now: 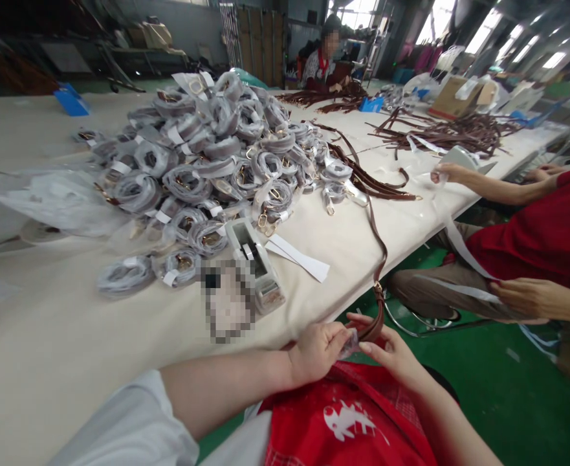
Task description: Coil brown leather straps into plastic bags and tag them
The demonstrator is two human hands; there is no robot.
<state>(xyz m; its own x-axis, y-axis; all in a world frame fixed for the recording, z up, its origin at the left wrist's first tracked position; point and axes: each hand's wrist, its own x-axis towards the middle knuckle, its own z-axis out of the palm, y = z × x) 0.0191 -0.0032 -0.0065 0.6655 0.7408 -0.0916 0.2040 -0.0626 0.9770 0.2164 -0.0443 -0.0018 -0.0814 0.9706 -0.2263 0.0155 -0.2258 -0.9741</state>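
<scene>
In front of my red apron, my left hand pinches a crumpled piece of clear plastic wrap at the end of a brown leather strap. My right hand is closed around that leather strap, just below a small buckle. From the buckle the strap runs up over the table edge toward other brown straps. Nearest to my hands on the table are a grey tape dispenser and two white paper strips. My fingers partly hide the strap's end.
A big pile of coiled, plastic-wrapped straps covers the table's middle. Clear plastic sheeting lies left. At right, a co-worker in red handles white tape strips; another person sits at the far side. More brown straps lie beyond.
</scene>
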